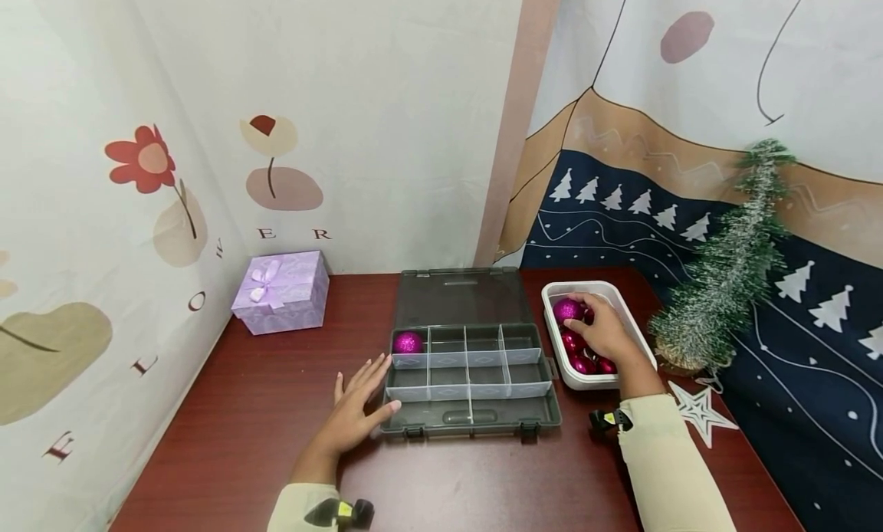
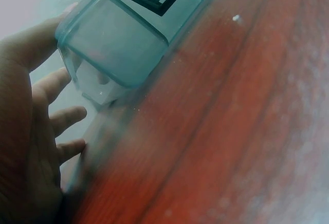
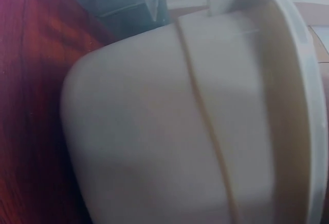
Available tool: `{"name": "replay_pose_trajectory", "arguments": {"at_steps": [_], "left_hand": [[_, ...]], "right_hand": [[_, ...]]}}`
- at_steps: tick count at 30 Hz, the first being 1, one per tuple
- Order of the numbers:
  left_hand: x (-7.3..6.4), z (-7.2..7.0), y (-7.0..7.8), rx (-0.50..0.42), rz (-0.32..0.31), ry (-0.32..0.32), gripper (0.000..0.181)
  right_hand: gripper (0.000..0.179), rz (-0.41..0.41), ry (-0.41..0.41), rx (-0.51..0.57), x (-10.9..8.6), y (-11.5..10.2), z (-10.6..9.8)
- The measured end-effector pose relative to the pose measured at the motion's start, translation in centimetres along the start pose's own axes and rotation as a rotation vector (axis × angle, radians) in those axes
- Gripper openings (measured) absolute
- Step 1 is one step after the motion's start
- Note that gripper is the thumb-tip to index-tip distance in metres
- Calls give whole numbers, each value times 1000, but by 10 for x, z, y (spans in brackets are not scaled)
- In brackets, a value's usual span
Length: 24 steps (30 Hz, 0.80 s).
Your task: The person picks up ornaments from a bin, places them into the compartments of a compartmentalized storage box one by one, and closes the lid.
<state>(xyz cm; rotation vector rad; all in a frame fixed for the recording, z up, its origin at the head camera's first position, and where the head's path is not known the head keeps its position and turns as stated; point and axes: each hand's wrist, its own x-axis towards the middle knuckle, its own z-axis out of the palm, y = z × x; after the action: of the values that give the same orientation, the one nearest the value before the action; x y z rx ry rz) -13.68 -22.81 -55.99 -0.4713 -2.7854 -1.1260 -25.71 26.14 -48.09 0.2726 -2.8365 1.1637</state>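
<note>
A grey see-through compartment case (image 1: 471, 415) lies with its lid (image 1: 462, 298) folded back on the table. One glittery magenta Christmas bauble (image 1: 408, 343) sits in its back-left compartment. My left hand (image 1: 355, 411) rests against the case's left side with fingers spread; the left wrist view shows the fingers beside the case corner (image 2: 113, 44). To the right, my right hand (image 1: 607, 333) reaches into a white plastic tub (image 1: 571, 380) and pinches a glittery magenta bauble (image 1: 567, 310) between thumb and fingers. Several shiny magenta baubles (image 1: 582, 363) lie below it, partly hidden by the hand.
A lilac gift box (image 1: 283, 294) with a bow stands at the back left. At the right are a small frosted Christmas tree (image 1: 731, 279) and a white star ornament (image 1: 704, 413). Printed cloth hangs behind the brown table (image 1: 228, 440). The tub wall (image 3: 154, 126) fills the right wrist view.
</note>
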Motion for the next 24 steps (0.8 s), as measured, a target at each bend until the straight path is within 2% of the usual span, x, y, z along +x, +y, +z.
{"name": "replay_pose_trajectory", "arguments": {"at_steps": [13, 20, 24], "left_hand": [[0, 0, -1, -5, -7, -6, 84], [0, 0, 0, -12, -7, -9, 84], [0, -1, 0, -8, -9, -12, 83]], "right_hand": [[54, 21, 65, 54, -10, -19, -13], [53, -55, 201, 84, -12, -32, -12], [57, -112, 233, 121, -11, -41, -8]]}}
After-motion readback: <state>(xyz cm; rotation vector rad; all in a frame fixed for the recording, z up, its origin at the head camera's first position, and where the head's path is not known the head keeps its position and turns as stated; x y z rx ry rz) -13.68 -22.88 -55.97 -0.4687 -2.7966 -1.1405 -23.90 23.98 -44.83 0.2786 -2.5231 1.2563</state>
